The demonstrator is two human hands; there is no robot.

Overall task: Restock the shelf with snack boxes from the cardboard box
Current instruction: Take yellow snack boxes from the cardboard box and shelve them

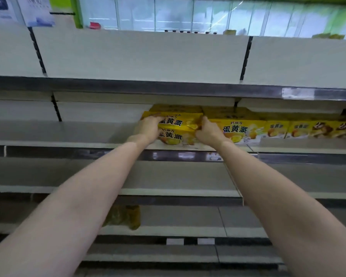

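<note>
Two yellow snack boxes (pixel 177 127), stacked one on the other, sit on the middle shelf (pixel 68 143) at your 12 o'clock — your left hand (pixel 148 127) and right hand (pixel 209 130) each curl a firm grip round one end, likely to keep the pair square. At 3 o'clock, touching them, runs a stocked row (pixel 276 128); at 9 o'clock the shelf lies bare — room to slide.

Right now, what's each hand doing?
Left hand: grips the top yellow snack box at its left end.
Right hand: grips its right end.
</note>
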